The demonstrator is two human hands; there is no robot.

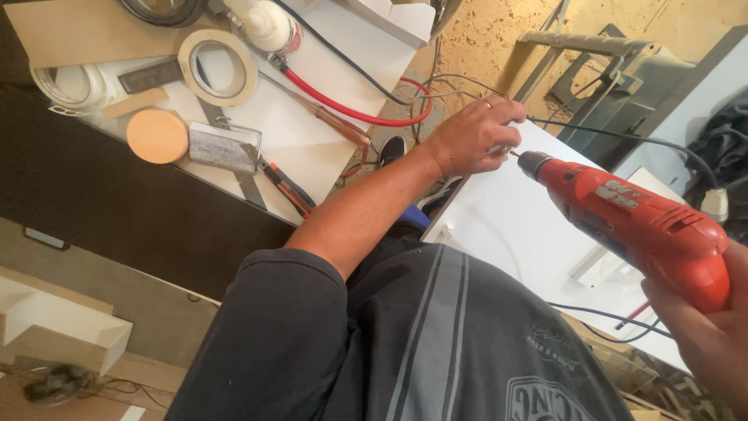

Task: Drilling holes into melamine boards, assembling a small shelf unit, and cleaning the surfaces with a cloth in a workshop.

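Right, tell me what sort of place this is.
Most likely a carpentry or furniture workshop. A right hand grips a red electric drill aimed at a white board steadied by the left hand; a beige tape roll and orange-handled utility knife lie nearby.

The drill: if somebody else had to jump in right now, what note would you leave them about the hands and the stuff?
Right hand: gripping the red power drill by its handle, bit pointed at the white board.
Left hand: resting on the board's edge, fingers pinching something small right at the bit's tip; too small to tell what.
Nearby: the white bench holds a masking tape roll, an orange round pad, a screwdriver and a glue bottle.
Done: drill lined up at the board.
Left: no finished hole shows; the drilling itself seems to remain.
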